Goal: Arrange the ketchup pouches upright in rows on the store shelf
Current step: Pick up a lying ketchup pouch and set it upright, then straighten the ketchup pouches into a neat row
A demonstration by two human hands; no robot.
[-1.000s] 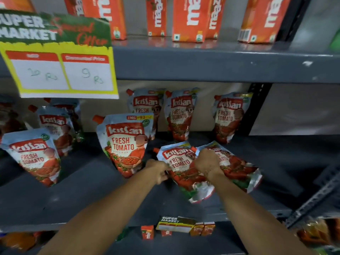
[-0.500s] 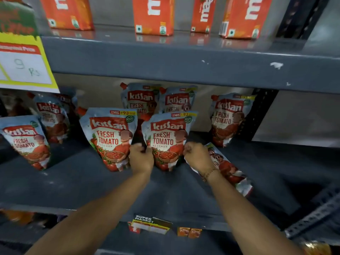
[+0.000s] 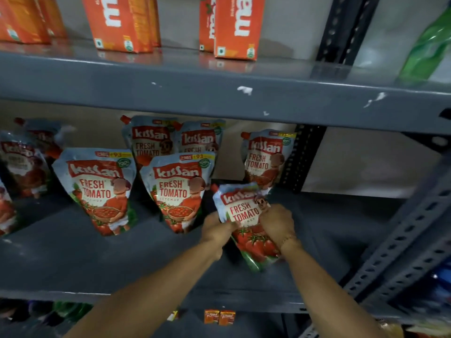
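Left hand (image 3: 216, 229) and right hand (image 3: 278, 222) fingers both grip a tilted pouch (image 3: 244, 215) on the shelf (image 3: 73, 259), at 3 o'clock of two upright pouches

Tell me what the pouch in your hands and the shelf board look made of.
Red-and-white ketchup pouch: flexible glossy plastic film, seemingly; it creases under both hands. Grey shelf board: painted metal, probably; matte, with chipped white spots on the edge above.

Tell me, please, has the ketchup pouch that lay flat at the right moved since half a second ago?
Yes. Both hands, left hand and right hand, have lifted the pouch off the shelf board; its top now rises towards the standing pouch behind.
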